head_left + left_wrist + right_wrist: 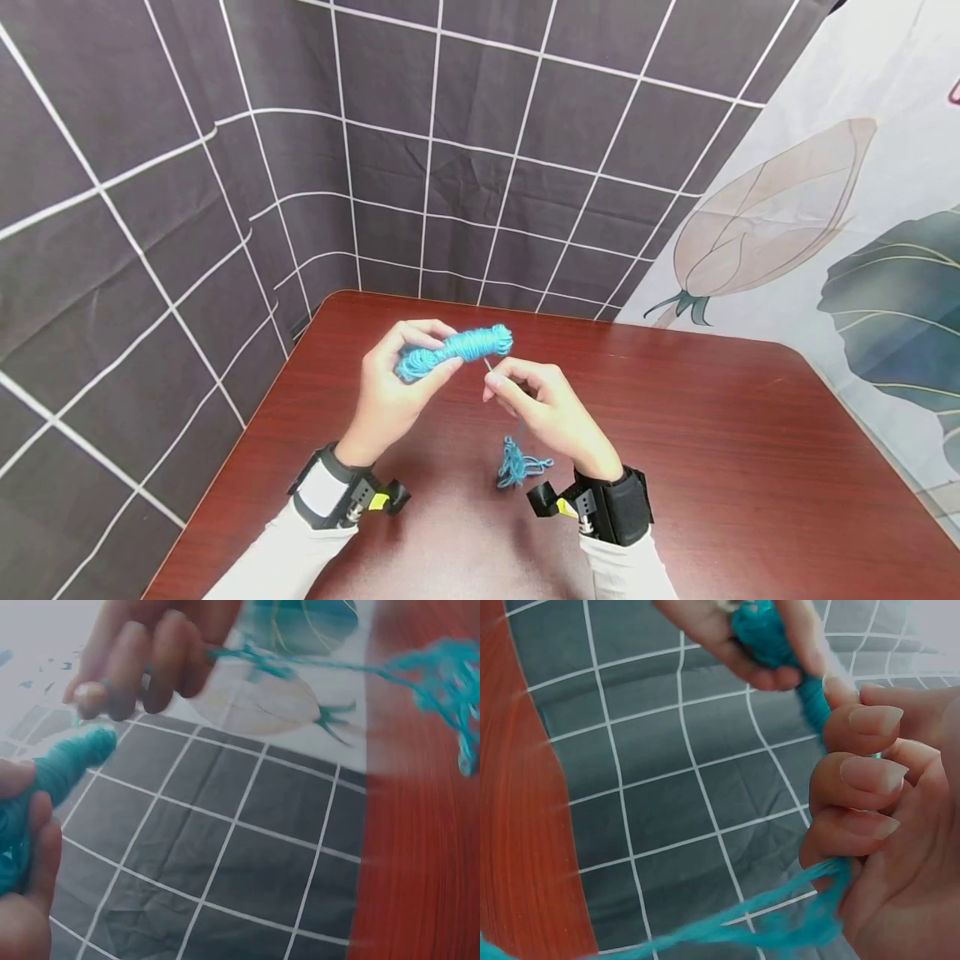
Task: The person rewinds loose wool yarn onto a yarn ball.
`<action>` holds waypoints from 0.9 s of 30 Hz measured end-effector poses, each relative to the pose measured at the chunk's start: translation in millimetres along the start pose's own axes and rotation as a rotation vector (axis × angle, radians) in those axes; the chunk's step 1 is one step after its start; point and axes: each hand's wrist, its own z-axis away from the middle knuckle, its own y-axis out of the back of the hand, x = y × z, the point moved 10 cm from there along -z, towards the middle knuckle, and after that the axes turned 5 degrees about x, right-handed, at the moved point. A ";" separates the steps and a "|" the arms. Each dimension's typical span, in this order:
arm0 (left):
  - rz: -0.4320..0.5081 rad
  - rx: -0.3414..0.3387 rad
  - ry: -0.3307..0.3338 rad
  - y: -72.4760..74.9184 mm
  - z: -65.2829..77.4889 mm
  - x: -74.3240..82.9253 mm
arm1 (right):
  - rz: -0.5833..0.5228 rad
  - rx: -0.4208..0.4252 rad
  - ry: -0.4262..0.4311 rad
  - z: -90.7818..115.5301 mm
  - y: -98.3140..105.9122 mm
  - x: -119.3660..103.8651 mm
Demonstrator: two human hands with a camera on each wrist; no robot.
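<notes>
A bundle of turquoise yarn (472,343), wound tightly round its middle with loops at both ends, is held above the table by my left hand (393,379). Thumb and fingers grip its left end, as the left wrist view also shows the yarn bundle (71,761). Close to the bundle's right end, my right hand (543,404) pinches a thin strand of the same yarn (488,364). In the right wrist view its fingers (855,780) are curled, and the yarn tail (727,919) trails out below them. A loose yarn tangle (517,462) appears below the right hand.
The reddish-brown wooden table (712,442) lies beneath both hands. Behind it and to the left hangs a dark grey cloth (480,175) with a white grid. A white cloth (787,275) with leaf and bud prints hangs on the right.
</notes>
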 end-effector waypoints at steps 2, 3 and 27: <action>-0.058 -0.025 -0.020 -3.4 1.3 -0.1 | 0.001 0.014 0.003 0.5 0.9 -0.4; -0.080 -0.051 -0.029 -6.3 2.3 -0.6 | 0.000 0.025 0.001 0.7 2.0 0.6; 0.294 -0.176 0.090 -12.9 5.8 -25.5 | -0.014 0.004 0.054 0.2 -3.6 12.5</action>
